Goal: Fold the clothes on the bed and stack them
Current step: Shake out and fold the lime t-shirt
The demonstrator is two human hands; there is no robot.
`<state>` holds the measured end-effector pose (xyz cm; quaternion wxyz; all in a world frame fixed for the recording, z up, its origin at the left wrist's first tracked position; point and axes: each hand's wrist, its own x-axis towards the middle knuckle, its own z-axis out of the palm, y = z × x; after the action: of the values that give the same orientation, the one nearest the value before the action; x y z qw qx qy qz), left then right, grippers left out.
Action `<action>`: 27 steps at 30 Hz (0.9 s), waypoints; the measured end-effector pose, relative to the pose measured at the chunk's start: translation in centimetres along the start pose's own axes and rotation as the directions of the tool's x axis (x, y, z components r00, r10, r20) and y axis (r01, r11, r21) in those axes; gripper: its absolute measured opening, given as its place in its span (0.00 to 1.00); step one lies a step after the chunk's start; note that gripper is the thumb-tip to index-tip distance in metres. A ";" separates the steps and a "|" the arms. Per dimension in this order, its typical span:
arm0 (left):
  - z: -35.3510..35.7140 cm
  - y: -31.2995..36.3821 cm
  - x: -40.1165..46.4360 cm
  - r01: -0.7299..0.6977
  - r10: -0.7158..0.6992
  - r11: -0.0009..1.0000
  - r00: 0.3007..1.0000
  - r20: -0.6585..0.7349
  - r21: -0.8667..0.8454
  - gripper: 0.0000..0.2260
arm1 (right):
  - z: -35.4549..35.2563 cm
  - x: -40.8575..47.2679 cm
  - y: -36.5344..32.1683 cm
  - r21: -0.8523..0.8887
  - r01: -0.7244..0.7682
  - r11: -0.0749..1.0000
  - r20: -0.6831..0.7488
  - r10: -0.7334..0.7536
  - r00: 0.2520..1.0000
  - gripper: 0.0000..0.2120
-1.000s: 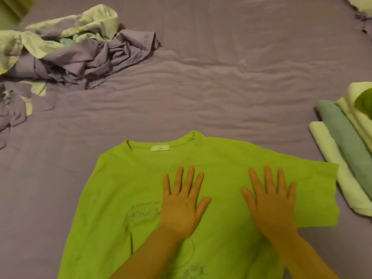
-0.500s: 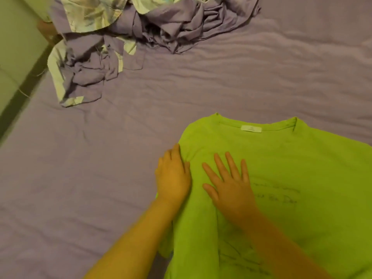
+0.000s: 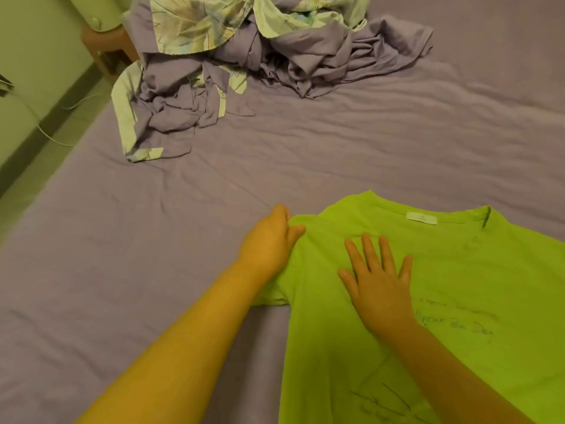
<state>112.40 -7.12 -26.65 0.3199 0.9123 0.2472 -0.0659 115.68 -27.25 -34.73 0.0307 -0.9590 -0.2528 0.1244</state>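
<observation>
Bright green T-shirt (image 3: 458, 286) spread flat on purple bed sheet (image 3: 153, 255). Left hand (image 3: 270, 243) pinching the shirt's shoulder edge. Right hand (image 3: 377, 280) flat, fingers spread, pressing the chest. Messy clothes pile (image 3: 244, 62) far behind.

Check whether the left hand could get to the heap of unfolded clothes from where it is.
Probably yes: only bare sheet lies between the left hand and the heap, though it looks a long stretch.
</observation>
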 end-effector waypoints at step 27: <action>5.3 -3.3 -10.0 -0.084 0.098 0.966 0.994 0.044 -0.243 0.14 | -4.4 1.3 0.5 0.496 0.264 0.827 -0.184 -0.196 0.963 0.15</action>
<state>102.28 -12.31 -29.84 0.4375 0.8750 0.2022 -0.0460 118.12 -27.04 -30.87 0.3170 -0.8838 -0.3215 0.1226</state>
